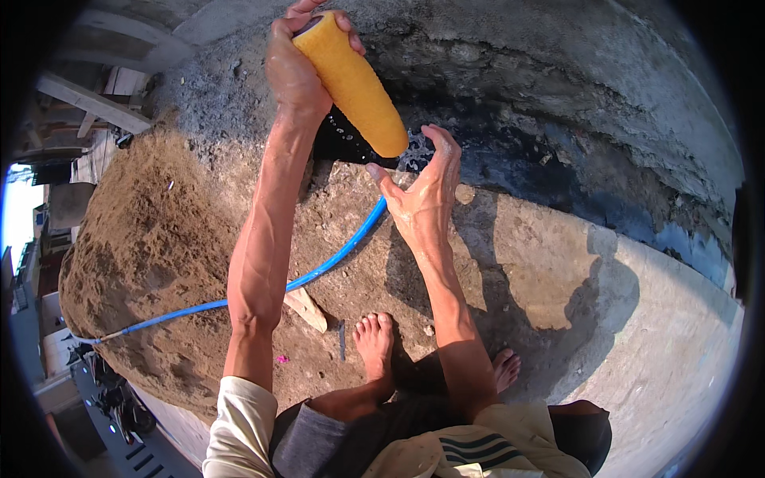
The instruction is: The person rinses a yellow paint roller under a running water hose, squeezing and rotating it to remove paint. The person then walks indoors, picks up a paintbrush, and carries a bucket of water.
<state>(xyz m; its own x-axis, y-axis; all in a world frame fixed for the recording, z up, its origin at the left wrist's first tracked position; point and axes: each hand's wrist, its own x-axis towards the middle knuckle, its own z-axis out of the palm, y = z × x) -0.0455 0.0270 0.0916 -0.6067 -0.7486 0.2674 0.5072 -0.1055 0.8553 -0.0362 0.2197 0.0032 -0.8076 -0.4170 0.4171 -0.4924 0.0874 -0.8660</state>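
- Roller (351, 80): yellow, fuzzy matt nap.
- Hose (335, 259): blue plastic, smooth.
- Ground (558, 271): rough matt concrete, wet dark patches.
- Sand (135, 231): brown, grainy.

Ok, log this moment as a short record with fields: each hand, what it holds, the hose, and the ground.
left hand: closed around the top end of a yellow paint roller sleeve, held tilted
right hand: open, wet, fingers spread just below the sleeve's lower end, not gripping it
blue hose: runs from lower left up to the hands
water: splashing near the sleeve's lower end
ground: concrete, sand pile at left
feet: bare
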